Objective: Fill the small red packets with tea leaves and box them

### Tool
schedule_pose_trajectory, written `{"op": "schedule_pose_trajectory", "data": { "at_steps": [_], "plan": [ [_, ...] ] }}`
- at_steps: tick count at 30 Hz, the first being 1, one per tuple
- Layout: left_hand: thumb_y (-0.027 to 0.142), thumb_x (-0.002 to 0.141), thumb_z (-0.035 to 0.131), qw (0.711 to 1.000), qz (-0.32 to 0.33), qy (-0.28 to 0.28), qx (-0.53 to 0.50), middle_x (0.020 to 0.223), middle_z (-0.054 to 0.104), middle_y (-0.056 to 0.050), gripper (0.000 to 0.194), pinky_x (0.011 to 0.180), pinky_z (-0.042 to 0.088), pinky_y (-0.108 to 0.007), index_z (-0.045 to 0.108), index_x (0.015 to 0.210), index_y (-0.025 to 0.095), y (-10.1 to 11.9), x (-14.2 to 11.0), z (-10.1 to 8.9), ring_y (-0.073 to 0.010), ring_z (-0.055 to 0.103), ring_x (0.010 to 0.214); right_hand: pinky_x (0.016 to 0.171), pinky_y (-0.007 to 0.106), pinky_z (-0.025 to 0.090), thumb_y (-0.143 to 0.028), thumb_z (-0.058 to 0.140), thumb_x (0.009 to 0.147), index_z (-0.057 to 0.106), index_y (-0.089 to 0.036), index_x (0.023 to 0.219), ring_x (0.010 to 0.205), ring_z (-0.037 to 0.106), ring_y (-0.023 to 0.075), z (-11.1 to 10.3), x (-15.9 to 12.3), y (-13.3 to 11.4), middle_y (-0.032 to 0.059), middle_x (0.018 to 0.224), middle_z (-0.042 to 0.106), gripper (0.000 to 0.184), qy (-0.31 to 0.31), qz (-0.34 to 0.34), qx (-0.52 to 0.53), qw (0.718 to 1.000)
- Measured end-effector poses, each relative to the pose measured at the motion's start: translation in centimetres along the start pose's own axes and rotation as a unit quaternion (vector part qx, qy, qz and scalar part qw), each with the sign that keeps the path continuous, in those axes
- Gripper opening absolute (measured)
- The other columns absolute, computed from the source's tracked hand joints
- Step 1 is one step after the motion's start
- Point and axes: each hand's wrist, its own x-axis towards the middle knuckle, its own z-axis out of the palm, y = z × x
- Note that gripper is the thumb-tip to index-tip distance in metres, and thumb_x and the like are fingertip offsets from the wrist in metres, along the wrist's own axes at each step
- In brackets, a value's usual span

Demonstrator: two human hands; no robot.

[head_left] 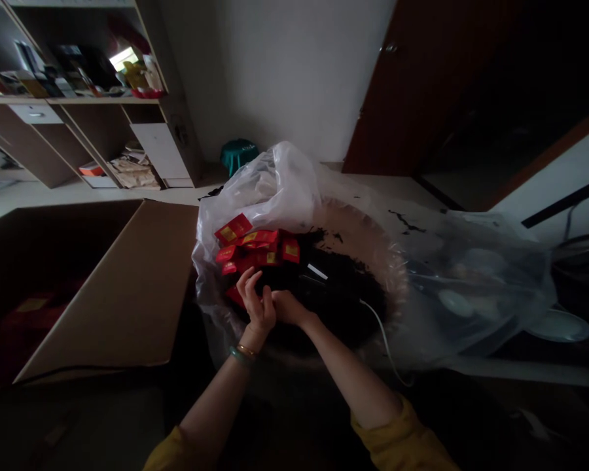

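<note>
My left hand (pixel 256 305), with bracelets at its wrist, is raised above dark loose leaves with its fingers apart and bent; I see nothing held in it. Against it, my right hand (pixel 288 307) is closed, and whatever its fingers hold is hidden. Just beyond them lies a heap of small red packets (pixel 261 247) with gold patches. The dark leaves (pixel 346 294) fill a wide round container lined with clear plastic (pixel 397 268). On the leaves rests a dark device with a bright strip (pixel 317 271), and a white cable (pixel 383 333) runs out nearby.
An open cardboard box (pixel 112 294) stands at the left with dim red items inside. Behind the container bunches a clear plastic bag (pixel 289 183). More bagged pale things (pixel 464 297) lie at the right. Shelves (pixel 103 101) and a brown door (pixel 412 85) are at the back.
</note>
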Motion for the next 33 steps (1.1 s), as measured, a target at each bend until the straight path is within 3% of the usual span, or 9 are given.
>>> {"op": "schedule_pose_trajectory", "data": {
  "at_steps": [10, 14, 17, 20, 23, 26, 29, 33],
  "plan": [
    [0.021, 0.089, 0.046, 1.0, -0.022, -0.008, -0.001, 0.117, 0.053, -0.012, 0.024, 0.094, 0.044, -0.041, 0.056, 0.111, 0.017, -0.8, -0.1, 0.1, -0.0222, 0.052, 0.111, 0.056, 0.02, 0.036, -0.016, 0.055, 0.082, 0.07, -0.015, 0.067, 0.068, 0.066, 0.0149, -0.6, -0.8, -0.8, 0.0038, 0.072, 0.073, 0.021, 0.015, 0.043, 0.006, 0.999],
    [0.019, 0.089, 0.045, 1.0, -0.008, -0.024, 0.011, 0.115, 0.056, -0.013, 0.028, 0.092, 0.046, -0.041, 0.055, 0.115, 0.017, -0.9, 0.5, -0.1, -0.0221, 0.054, 0.109, 0.059, 0.022, 0.038, -0.017, 0.047, 0.089, 0.069, -0.016, 0.077, 0.076, 0.064, 0.0155, -1.3, -1.4, -1.3, 0.0063, 0.087, 0.071, 0.025, 0.074, 0.077, -0.028, 0.994],
    [0.019, 0.084, 0.052, 0.984, 0.036, -0.155, 0.074, 0.112, 0.063, -0.013, 0.035, 0.098, 0.041, -0.045, 0.055, 0.119, 0.017, -0.9, 1.3, -1.0, -0.0252, 0.055, 0.111, 0.064, 0.023, 0.043, -0.019, 0.043, 0.094, 0.067, -0.019, 0.091, 0.087, 0.062, 0.0169, -2.7, -2.9, -1.2, 0.0071, 0.096, 0.068, 0.024, 0.186, 0.06, -0.09, 0.977],
    [0.022, 0.081, 0.06, 0.937, 0.053, -0.313, 0.145, 0.095, 0.071, -0.008, 0.03, 0.099, 0.038, -0.048, 0.064, 0.111, 0.021, -0.6, 1.6, -2.0, -0.0254, 0.063, 0.097, 0.072, 0.026, 0.048, -0.021, 0.043, 0.096, 0.066, -0.019, 0.094, 0.085, 0.062, 0.017, -4.1, -4.9, -0.7, 0.0063, 0.088, 0.066, 0.023, 0.305, -0.028, -0.121, 0.944],
    [0.024, 0.084, 0.057, 0.922, -0.001, -0.365, 0.129, 0.081, 0.074, -0.006, 0.016, 0.085, 0.047, -0.039, 0.071, 0.092, 0.021, 0.2, 0.8, -2.4, -0.0202, 0.066, 0.074, 0.079, 0.029, 0.052, -0.022, 0.042, 0.096, 0.064, -0.02, 0.105, 0.087, 0.062, 0.017, -4.1, -6.4, -0.1, 0.007, 0.09, 0.066, 0.024, 0.414, -0.076, -0.086, 0.903],
    [0.024, 0.084, 0.056, 0.92, -0.106, -0.369, 0.073, 0.081, 0.075, -0.006, 0.018, 0.067, 0.051, -0.029, 0.073, 0.087, 0.019, 1.3, -0.7, -2.1, -0.018, 0.068, 0.068, 0.085, 0.035, 0.053, -0.021, 0.045, 0.095, 0.053, -0.02, 0.128, 0.096, 0.062, 0.0199, -2.5, -7.1, 0.4, 0.0103, 0.103, 0.067, 0.034, 0.503, -0.065, -0.071, 0.859],
    [0.027, 0.082, 0.058, 0.921, -0.183, -0.342, 0.031, 0.077, 0.075, -0.004, 0.018, 0.063, 0.053, -0.025, 0.073, 0.087, 0.019, 2.0, -2.1, -1.8, -0.0168, 0.069, 0.065, 0.087, 0.04, 0.054, -0.02, 0.048, 0.093, 0.043, -0.02, 0.139, 0.102, 0.062, 0.0224, -0.5, -7.7, 0.9, 0.0127, 0.11, 0.066, 0.046, 0.546, -0.037, -0.066, 0.834],
    [0.031, 0.077, 0.064, 0.928, -0.216, -0.304, 0.006, 0.074, 0.075, -0.003, 0.018, 0.062, 0.054, -0.026, 0.074, 0.084, 0.018, 1.8, -3.0, -1.8, -0.0171, 0.068, 0.063, 0.087, 0.041, 0.056, -0.019, 0.049, 0.093, 0.048, -0.022, 0.136, 0.103, 0.063, 0.0223, 1.0, -8.2, 1.7, 0.0119, 0.109, 0.067, 0.043, 0.559, -0.013, -0.051, 0.828]
  ]
}}
